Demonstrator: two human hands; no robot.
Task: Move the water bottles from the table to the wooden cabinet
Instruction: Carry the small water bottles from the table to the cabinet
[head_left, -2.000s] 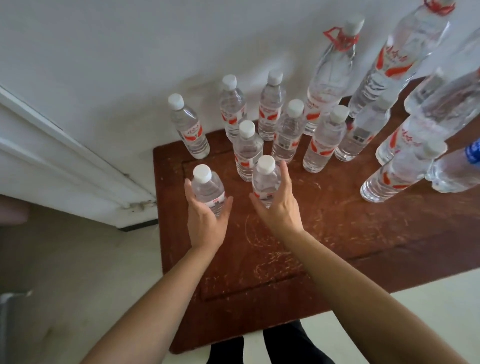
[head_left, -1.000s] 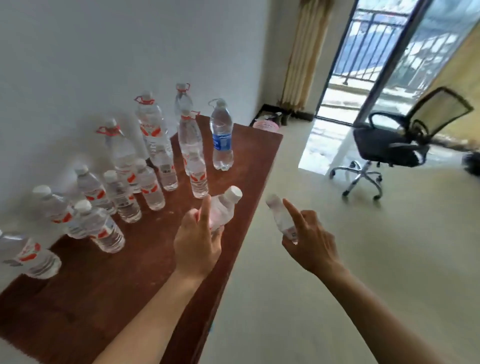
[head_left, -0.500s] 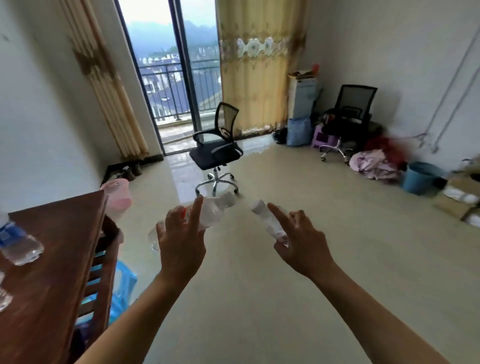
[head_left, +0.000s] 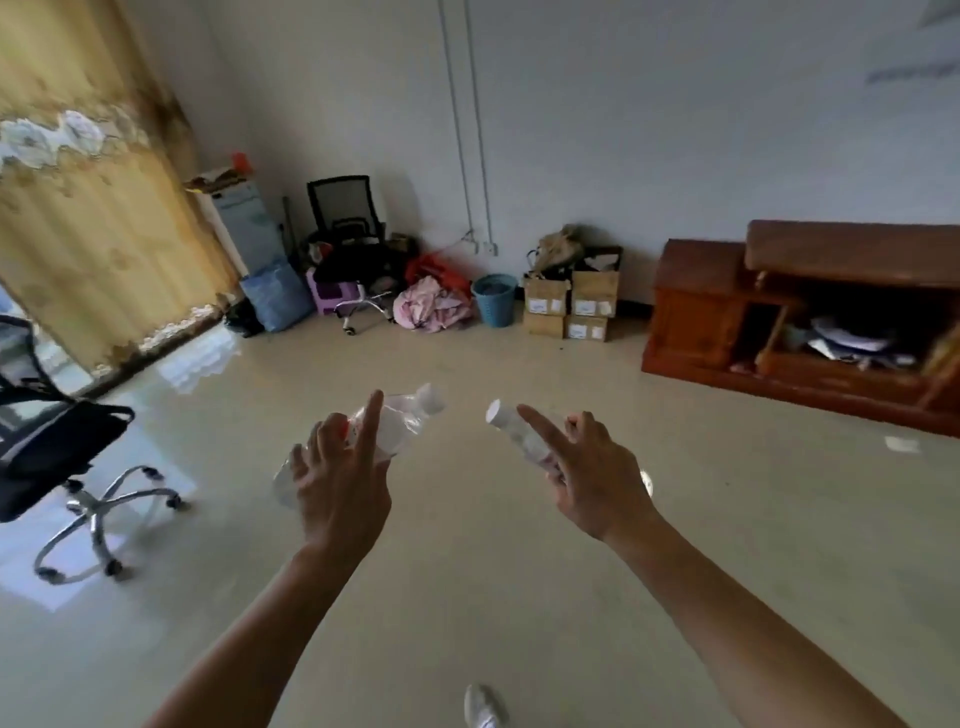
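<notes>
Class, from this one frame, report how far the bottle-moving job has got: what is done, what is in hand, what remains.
Done: the pickup, as both hands are loaded. In hand: the left hand grips the left bottle, the right hand the right bottle, over open floor. Left: reach the wooden cabinet at far right and set both down; no bottle shows on it yet.

A black office chair (head_left: 57, 447) stands near left; far off, a blue bin (head_left: 494, 300) sits beside stacked cardboard boxes (head_left: 571, 306).

Floor (head_left: 519, 597): wooden cabinet (head_left: 701, 317), chair (head_left: 52, 452), boxes (head_left: 571, 306).
</notes>
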